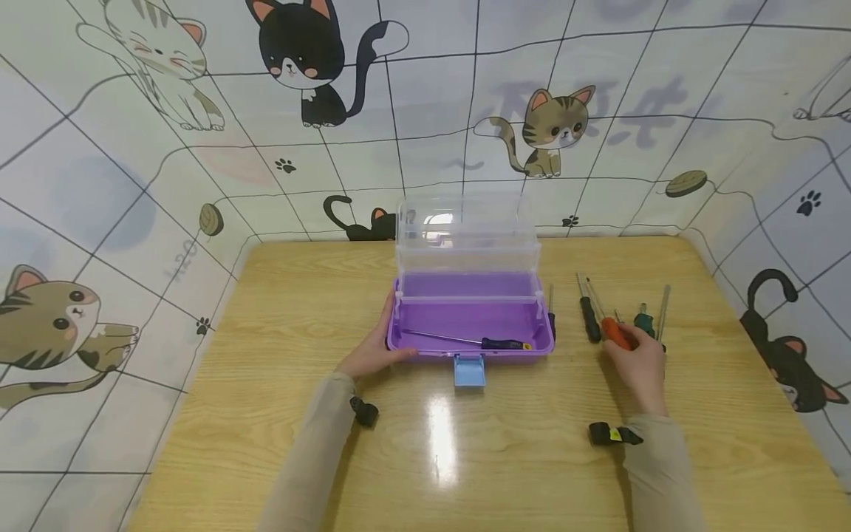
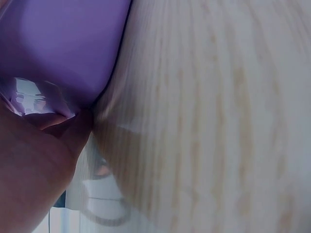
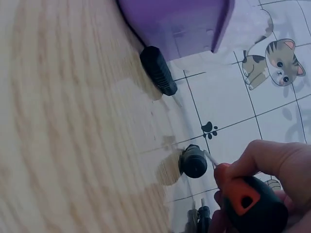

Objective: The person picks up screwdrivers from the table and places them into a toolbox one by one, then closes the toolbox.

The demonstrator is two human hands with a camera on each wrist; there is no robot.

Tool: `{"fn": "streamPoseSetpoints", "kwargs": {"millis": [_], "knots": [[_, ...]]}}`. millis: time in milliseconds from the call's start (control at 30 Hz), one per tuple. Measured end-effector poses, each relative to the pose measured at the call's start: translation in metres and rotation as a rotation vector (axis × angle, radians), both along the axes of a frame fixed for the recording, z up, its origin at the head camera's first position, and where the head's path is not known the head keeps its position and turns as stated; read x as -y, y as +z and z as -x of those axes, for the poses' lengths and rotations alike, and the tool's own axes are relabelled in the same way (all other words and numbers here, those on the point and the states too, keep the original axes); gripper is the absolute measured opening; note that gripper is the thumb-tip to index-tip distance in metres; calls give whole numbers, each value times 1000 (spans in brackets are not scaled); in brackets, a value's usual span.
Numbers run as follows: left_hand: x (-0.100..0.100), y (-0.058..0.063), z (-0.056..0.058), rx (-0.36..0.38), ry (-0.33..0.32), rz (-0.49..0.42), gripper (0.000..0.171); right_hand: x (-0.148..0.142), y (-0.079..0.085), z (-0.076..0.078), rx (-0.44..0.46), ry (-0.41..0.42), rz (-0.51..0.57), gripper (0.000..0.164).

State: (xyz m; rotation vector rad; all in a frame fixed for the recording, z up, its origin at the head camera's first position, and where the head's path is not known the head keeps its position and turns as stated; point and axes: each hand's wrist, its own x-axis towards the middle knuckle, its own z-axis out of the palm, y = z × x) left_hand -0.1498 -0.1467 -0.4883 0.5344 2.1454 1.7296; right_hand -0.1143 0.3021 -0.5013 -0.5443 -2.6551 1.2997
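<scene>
A purple toolbox (image 1: 435, 314) stands on the table with its clear lid (image 1: 465, 229) raised and its blue latch (image 1: 469, 372) hanging down in front. Inside lies a screwdriver with a dark handle (image 1: 501, 344). My left hand (image 1: 368, 353) grips the toolbox at its front left corner, thumb along the front and fingers at the side. To the right of the box, my right hand (image 1: 640, 368) holds an orange-and-black screwdriver (image 3: 243, 201) by its handle, shaft pointing away from me. A black-handled screwdriver (image 1: 589, 321) lies just left of that hand.
Another dark-handled screwdriver (image 1: 551, 324) lies close along the toolbox's right side. Beyond my right hand are a green-handled screwdriver (image 1: 643, 319) and one with a long metal shaft (image 1: 665, 307). A cat-patterned backdrop (image 1: 439, 111) rises behind the wooden table (image 1: 299, 295).
</scene>
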Motion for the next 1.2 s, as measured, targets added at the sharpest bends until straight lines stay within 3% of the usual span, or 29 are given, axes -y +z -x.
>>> {"fn": "streamPoseSetpoints", "kwargs": {"millis": [333,533,733,967,1200], "knots": [[0,0,0,-16,-1,4,121,0,7,-4,-56,-173,166,43],[0,2,-1,-39,-7,35,119,2,17,-7,-116,-152,376,43],[0,3,-2,-27,-5,39,118,7,27,-10,-182,-150,507,38],[1,1,-1,-19,-5,39,120,11,32,-14,-231,-96,531,29],[2,2,0,-6,-15,46,119,18,39,-17,-277,24,424,33]]}}
